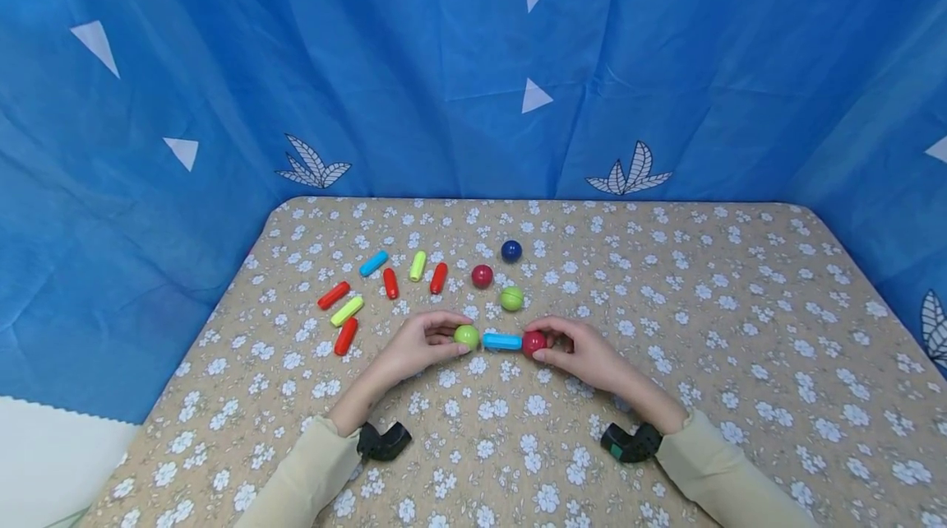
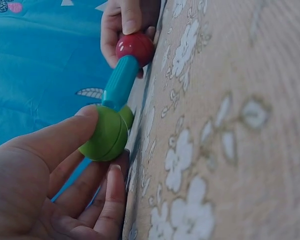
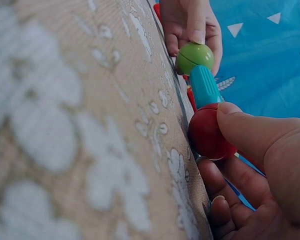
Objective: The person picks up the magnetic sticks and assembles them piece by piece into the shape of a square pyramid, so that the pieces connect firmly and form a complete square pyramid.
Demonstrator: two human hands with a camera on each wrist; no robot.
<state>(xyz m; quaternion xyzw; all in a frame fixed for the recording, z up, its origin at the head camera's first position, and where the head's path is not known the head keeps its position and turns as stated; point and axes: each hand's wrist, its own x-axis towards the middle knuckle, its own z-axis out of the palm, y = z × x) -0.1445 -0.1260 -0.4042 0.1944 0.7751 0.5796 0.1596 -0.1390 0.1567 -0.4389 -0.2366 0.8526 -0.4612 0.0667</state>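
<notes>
At the centre of the frame, your left hand [image 1: 418, 345] pinches the green ball [image 1: 466, 336] and your right hand [image 1: 580, 349] pinches the red ball [image 1: 533, 342], both touching the blue rod [image 1: 502, 340] between them.

We see open cloth across the table's [image 1: 740, 363] right half and near edge, loose balls [image 1: 511, 298] just beyond our hands, scattered sticks [image 1: 346, 311] crowding the far-left part, blue curtain [image 1: 444, 59] walling the far edge.

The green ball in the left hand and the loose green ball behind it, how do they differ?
The held green ball is pinched by the left hand and joined to the blue rod; the loose green ball lies free on the table, untouched, farther from the person. Both are round, green and look alike in size.
</notes>
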